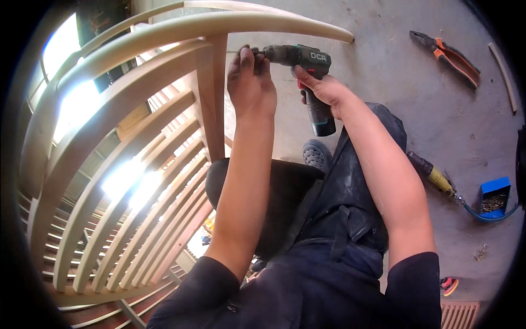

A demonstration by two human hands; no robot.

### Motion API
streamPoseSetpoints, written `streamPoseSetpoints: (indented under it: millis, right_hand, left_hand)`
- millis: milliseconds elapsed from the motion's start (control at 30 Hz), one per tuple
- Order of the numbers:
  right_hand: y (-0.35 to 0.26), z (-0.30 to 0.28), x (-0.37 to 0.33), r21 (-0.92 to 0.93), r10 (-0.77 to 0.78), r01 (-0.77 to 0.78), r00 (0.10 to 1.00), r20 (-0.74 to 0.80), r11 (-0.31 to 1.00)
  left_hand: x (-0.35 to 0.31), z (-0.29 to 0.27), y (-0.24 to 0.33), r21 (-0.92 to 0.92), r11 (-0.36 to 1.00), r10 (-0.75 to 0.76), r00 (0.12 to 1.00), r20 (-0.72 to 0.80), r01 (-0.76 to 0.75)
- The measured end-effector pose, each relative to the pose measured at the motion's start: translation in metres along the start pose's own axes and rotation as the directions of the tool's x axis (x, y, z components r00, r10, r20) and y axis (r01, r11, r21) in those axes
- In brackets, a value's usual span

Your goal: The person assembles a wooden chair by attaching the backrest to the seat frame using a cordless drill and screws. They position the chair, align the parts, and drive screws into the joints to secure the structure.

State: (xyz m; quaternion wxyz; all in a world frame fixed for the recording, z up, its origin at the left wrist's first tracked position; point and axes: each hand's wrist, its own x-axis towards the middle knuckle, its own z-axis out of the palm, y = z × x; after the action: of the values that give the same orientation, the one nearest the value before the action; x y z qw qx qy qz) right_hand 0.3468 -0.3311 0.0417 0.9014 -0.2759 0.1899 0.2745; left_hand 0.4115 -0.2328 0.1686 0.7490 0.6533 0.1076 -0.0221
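My right hand is wrapped round the handle of a black and green cordless drill. The drill lies sideways, with its chuck turned left toward a pale wooden frame. Just in front of the chuck is my left hand, its fingers pinched together beside the frame's upright post. Those fingertips look dark, and whatever small part they hold there is hidden. A thin bit or rod runs left from the fingers toward the wood.
Slatted wooden frames fill the left side, with a curved rail above. On the concrete floor lie orange-handled pliers, a wood strip, a yellow air tool with a hose, and a blue box of screws. A black seat is beneath me.
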Motion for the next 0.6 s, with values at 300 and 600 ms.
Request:
streamPoseSetpoints:
  millis: [300, 600]
  right_hand:
    - [-0.023, -0.063, -0.014, -0.095, -0.109, 0.112, 0.993, 0.039, 0.989]
    - [-0.048, -0.079, -0.012, -0.062, -0.116, 0.12, 0.991, 0.067, 0.991]
  left_hand:
    - [-0.005, 0.043, -0.039, -0.006, 1.0, 0.002, 0.996, 0.091, -0.001]
    - [-0.002, 0.078, -0.039, -0.016, 1.0, 0.001, 0.999, -0.04, -0.002]
